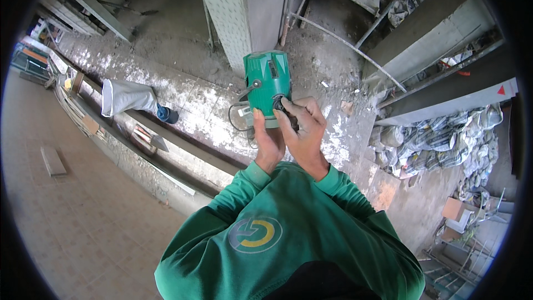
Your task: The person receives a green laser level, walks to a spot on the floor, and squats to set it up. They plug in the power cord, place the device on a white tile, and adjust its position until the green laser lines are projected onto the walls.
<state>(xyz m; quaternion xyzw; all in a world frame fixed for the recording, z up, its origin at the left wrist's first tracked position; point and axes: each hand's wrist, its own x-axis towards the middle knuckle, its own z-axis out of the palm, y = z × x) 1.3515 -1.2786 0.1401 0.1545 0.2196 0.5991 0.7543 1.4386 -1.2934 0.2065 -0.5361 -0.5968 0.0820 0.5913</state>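
Note:
A green laser level [267, 80] with a dark window slot in its housing is held upright in front of me. My left hand [268, 143] is closed around its lower part, thumb up along the near side; most of the fingers are hidden behind it. The fingers of my right hand [306, 133] pinch a round black knob [279, 103] on the near right side of the housing. A black cord or strap [233, 121] loops out on the left of the level.
Beyond the level rises a square pillar [261, 5]. Metal scaffold bars [347, 47] stand far right, above stacked filled sacks [433, 139]. To the left, a white sack [130, 97] and a blue-dark object [166, 114] lie along a low ledge [183, 150]. A loose slab [53, 161] rests on tiled floor.

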